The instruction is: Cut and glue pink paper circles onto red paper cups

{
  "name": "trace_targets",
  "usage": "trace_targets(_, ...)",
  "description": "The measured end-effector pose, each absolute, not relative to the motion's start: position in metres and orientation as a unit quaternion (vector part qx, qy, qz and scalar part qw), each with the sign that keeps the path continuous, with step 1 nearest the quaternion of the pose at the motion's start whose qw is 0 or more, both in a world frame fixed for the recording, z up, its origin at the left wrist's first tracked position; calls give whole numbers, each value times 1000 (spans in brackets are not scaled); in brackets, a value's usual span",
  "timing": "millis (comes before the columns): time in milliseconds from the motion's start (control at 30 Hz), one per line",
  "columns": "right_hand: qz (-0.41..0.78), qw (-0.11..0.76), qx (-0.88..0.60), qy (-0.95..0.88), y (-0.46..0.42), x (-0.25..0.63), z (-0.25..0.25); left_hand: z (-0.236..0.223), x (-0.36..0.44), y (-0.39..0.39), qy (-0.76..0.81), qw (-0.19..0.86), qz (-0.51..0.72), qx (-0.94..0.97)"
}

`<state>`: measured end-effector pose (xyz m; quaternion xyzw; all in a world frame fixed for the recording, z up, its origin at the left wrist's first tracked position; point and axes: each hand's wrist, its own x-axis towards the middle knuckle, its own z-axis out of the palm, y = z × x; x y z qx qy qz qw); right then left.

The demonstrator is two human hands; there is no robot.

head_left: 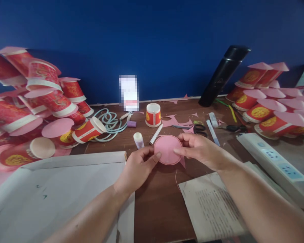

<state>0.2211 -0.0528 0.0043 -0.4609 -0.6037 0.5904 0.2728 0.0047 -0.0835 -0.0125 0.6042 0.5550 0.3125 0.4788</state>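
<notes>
Between my two hands is a round pink paper disc [168, 150], held a little above the brown table. My left hand [139, 167] pinches its left edge, thumb on top. On the right side, my right hand [201, 150] grips the rim with the thumb lying on the disc's face. Just behind the disc lies a white pen [156, 134]. An uncapped glue stick [138, 140] stands near my left fingertips, its purple cap [131, 124] lying farther back. A red and yellow paper cup [153, 115] rests upside down beyond the pen.
Stacked paper cups with pink discs fill the left [43, 76] and right [271, 116]. Scissors [200, 128], pink scraps [171, 120] and a coiled cable [108, 121] lie behind. A power strip [276, 158], printed paper [212, 206], white board [66, 192] and black flask [220, 77] surround the hands.
</notes>
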Motion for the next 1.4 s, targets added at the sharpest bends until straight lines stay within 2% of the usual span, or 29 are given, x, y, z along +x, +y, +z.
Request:
trace_targets(100,598,280,-461,-592,-53,219,3,-14,7,-83,560,543,323,537)
trace_targets(200,591,274,-465,-600,-53,219,-1,-14,7,-83,564,555,347,504)
trace_targets(267,523,304,-492,-626,-53,220,-4,-13,7,-84,576,528,345,520)
trace_targets(367,346,393,-551,-649,-53,216,-4,-12,8,-87,581,459,327,587)
trace_targets(433,262,421,-559,-665,-52,210,0,-14,10,-89,566,436,307,628)
trace_targets(567,177,348,-497,-775,-40,184,15,-18,12,-90,553,414,263,673)
trace_targets(700,208,224,-472,-827,-23,155,20,-21,12,-89,563,381,240,693)
trace_targets(833,244,212,-456,-830,-14,134,12,-23,12,-90,549,383,243,702)
trace_targets(933,295,252,-450,-804,-17,130,14,-24,12,-88,551,392,245,694)
trace_targets(1167,315,471,-422,-708,-58,169,36,-19,10,-83,606,421,276,615)
trace_targets(1300,247,500,-445,-701,-79,194,15,-20,8,-81,616,465,338,539)
trace_targets(1400,238,477,-443,-721,-83,200,1,-25,7,-80,598,466,394,519)
